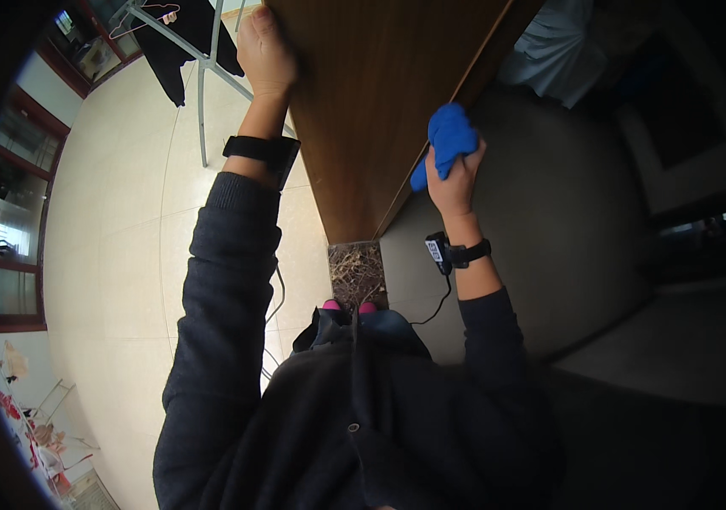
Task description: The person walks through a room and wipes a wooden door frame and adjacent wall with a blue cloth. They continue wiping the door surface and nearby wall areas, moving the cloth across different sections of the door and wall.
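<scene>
A brown wooden door frame or door panel (363, 121) rises between my two hands. My left hand (267, 57) is against its left edge near the top, thumb up; its fingers are mostly hidden, so its grip is unclear. My right hand (455, 175) grips a bunched blue cloth (452, 134) beside the right edge of the wood. Part of the cloth hangs down on the left of that hand. Both wrists wear black straps, and a small black device (437, 253) sits at the right one.
A metal drying rack (202, 108) with black clothing (175, 57) stands at upper left on pale floor tiles (108, 255). A dark brown patterned strip (356, 274) lies before my pink shoes. Cables run beside both arms. Pale fabric (547, 51) hangs in the dark area at upper right.
</scene>
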The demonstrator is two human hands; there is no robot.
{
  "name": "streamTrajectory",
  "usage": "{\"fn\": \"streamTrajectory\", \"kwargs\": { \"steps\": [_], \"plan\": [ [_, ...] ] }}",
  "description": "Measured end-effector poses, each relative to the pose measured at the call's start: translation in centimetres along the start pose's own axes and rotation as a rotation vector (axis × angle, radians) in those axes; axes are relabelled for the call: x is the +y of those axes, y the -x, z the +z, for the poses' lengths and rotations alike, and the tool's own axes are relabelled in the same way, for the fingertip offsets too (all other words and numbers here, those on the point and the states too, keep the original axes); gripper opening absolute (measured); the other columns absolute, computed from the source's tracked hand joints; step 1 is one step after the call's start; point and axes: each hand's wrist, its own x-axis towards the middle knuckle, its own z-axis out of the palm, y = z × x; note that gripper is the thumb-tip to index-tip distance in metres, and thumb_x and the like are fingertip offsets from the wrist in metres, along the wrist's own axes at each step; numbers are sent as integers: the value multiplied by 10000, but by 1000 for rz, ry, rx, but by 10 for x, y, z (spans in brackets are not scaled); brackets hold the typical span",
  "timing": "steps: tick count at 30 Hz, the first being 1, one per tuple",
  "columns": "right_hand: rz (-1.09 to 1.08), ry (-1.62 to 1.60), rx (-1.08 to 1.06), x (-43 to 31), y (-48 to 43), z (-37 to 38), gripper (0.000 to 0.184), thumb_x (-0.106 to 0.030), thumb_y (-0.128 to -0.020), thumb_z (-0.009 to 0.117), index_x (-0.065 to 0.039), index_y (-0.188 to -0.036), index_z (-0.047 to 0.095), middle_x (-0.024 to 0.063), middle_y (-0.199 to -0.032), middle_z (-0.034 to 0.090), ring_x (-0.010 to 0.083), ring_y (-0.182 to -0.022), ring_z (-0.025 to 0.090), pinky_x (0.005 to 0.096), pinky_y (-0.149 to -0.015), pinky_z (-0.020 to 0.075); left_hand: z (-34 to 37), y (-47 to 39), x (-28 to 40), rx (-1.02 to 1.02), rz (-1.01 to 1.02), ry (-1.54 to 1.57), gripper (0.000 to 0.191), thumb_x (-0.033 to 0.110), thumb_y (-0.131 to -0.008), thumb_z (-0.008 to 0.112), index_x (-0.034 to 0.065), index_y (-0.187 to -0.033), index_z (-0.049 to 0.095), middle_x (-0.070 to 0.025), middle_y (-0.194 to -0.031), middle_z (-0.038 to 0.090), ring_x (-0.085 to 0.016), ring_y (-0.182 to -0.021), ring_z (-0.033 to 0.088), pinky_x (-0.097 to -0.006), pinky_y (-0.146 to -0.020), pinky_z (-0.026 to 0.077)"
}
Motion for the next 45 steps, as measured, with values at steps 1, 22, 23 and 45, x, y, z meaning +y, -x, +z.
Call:
{"fn": "streamTrajectory", "kwargs": {
  "steps": [1,22,23,45],
  "plan": [
    [-47,9,26,-9,-17,1,221,-46,-778,719,-59,-980,630,229,-1357,383,421,-1165,468,458,-956,438,1,1,0,-68,-26,74,497,401,-1016,369,-47,-1212,454,-222,-996,558,-368,-945,553,-413,-911,413],
    [-409,125,60,-48,-66,77,125,-188,-687,744,-184,-804,701,-6,-1327,485,293,-1150,419,475,-964,339,7,1,6,120,26,-37,628,588,-986,357,1,-898,564,-214,-882,587,-412,-866,571,-443,-780,451],
    [-399,167,-1,-51,-62,86,107,-196,-703,733,-197,-803,695,-6,-1320,487,289,-1147,420,477,-963,338,11,7,15,109,1,-26,622,586,-982,373,0,-900,566,-213,-883,587,-406,-867,572,-439,-784,452],
    [-420,164,-31,37,-21,63,470,-251,-761,758,-182,-1190,577,-76,-1256,493,232,-1108,420,416,-969,331,9,4,5,134,34,-2,605,571,-988,381,2,-897,568,-193,-868,578,-378,-835,561,-419,-769,448]
  ]
}}
